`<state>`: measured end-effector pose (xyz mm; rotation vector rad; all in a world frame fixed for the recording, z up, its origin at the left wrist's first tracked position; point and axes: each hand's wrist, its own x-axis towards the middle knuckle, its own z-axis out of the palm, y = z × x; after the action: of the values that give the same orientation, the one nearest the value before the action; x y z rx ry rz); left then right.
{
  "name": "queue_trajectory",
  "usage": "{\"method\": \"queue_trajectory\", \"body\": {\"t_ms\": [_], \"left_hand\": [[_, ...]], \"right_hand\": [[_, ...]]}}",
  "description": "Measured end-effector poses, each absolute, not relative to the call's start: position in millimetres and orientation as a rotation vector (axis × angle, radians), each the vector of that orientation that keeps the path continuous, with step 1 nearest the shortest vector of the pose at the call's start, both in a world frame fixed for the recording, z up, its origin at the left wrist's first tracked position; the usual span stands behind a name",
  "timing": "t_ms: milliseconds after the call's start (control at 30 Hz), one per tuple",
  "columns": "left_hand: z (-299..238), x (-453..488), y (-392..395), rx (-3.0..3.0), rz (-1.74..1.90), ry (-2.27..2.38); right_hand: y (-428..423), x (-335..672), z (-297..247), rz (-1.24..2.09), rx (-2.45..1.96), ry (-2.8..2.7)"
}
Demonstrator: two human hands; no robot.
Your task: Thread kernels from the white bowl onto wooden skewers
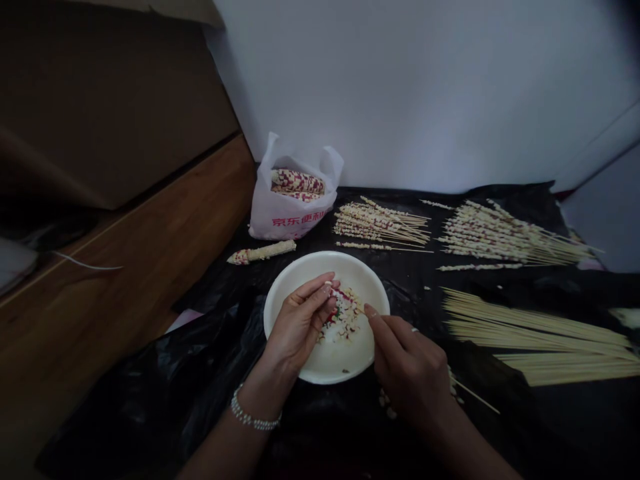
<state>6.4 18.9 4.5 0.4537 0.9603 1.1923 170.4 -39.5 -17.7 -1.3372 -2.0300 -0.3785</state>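
Note:
Over a white bowl [280, 287], my left hand [300, 317] has its thumb and fingers closed on a pale corn kernel [329, 284]. My right hand [413, 360] grips a thin bamboo skewer [477, 395] at the bowl's right rim. Its back end sticks out past the hand toward the lower right, and its front points at the left fingers. Dark red and pale kernels seem to line the front part, though the bowl's contents behind make this hard to tell. Loose kernels [350, 327] lie in the bowl, around a printed red and green pattern.
A white plastic bag [265, 213] holds corn cobs [299, 181]. A partly stripped cob [265, 252] lies before it. Two piles of kernel-threaded skewers [375, 223] [480, 233] lie behind the bowl. Bare skewers [530, 330] are at right, on black plastic sheeting [200, 373].

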Motion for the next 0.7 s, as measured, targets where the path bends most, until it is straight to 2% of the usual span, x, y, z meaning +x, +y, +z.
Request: {"method": "queue_trajectory", "body": {"t_ms": [700], "left_hand": [[3.5,9.4,15.7,0.628,1.189,0.986]], "right_hand": [[-39.9,172.1,-18.8,-0.359,-1.41,-2.065]]}}
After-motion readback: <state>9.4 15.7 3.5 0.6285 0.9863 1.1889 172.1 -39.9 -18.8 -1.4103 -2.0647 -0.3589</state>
